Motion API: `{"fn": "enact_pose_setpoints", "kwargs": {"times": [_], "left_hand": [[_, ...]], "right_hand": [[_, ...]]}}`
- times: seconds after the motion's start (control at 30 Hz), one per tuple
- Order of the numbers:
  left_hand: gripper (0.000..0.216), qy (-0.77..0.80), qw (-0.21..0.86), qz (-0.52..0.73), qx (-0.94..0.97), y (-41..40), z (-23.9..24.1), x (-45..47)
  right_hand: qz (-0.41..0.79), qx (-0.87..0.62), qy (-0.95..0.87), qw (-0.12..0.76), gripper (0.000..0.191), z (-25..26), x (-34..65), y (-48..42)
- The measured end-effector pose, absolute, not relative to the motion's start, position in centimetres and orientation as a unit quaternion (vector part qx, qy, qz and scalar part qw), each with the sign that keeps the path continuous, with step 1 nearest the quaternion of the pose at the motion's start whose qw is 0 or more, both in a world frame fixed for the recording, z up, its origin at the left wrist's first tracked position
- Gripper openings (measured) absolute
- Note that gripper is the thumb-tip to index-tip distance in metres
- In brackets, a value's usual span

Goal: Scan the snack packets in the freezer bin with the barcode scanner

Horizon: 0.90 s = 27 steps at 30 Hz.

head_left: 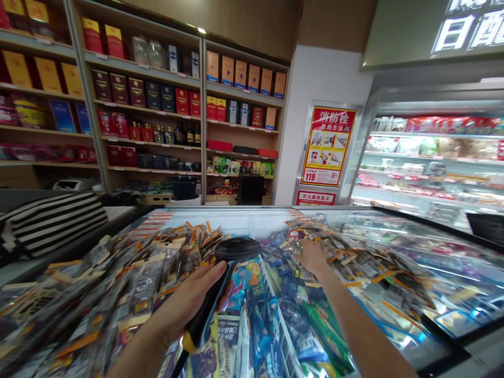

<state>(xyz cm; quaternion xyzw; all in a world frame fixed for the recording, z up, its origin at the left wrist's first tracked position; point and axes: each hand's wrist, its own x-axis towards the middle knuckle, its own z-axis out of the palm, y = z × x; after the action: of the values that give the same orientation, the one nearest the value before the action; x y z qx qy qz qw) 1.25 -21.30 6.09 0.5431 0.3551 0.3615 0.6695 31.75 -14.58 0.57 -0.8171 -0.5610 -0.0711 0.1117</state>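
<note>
My left hand [189,302] is closed around the handle of a black handheld barcode scanner [232,257] with a yellow band near its base; the scanner's head points away over an open chest freezer [244,220]. My right hand [313,256] reaches further in and rests on a pile of brown and orange snack packets [354,257], its fingers spread over them. Between my arms lie blue and green ice-cream wrappers [287,315].
More dark packets [129,278] fill the freezer's left side. A sliding glass lid [433,262] covers the right part. A striped bag [55,220] lies on the left counter. Shelves of boxed goods [157,105] stand behind, a refrigerated display [433,157] at right.
</note>
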Motion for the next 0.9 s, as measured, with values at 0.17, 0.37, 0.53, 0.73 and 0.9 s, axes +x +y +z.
{"fn": "enact_pose_setpoints", "kwargs": {"times": [0.17, 0.37, 0.53, 0.73, 0.9], "left_hand": [[0.043, 0.343, 0.666, 0.338, 0.569, -20.8, 5.9, 1.0], [0.040, 0.342, 0.680, 0.361, 0.538, -21.0, 5.8, 1.1], [0.039, 0.365, 0.676, 0.358, 0.531, -21.5, 6.3, 1.2], [0.034, 0.353, 0.675, 0.355, 0.542, -21.9, 6.7, 1.4], [0.035, 0.370, 0.670, 0.368, 0.528, -22.1, 6.9, 1.4]], "right_hand": [[0.032, -0.733, -0.606, 0.308, 0.028, -0.4, 30.5, -13.6], [0.206, -0.579, -0.474, 0.631, 0.022, -2.0, 27.7, -13.4], [0.232, -0.563, -0.438, 0.661, 0.024, -2.5, 27.0, -13.5], [0.234, -0.579, -0.440, 0.645, 0.028, -3.1, 27.5, -13.2], [0.242, -0.575, -0.434, 0.650, 0.029, -3.5, 27.6, -13.1]]}}
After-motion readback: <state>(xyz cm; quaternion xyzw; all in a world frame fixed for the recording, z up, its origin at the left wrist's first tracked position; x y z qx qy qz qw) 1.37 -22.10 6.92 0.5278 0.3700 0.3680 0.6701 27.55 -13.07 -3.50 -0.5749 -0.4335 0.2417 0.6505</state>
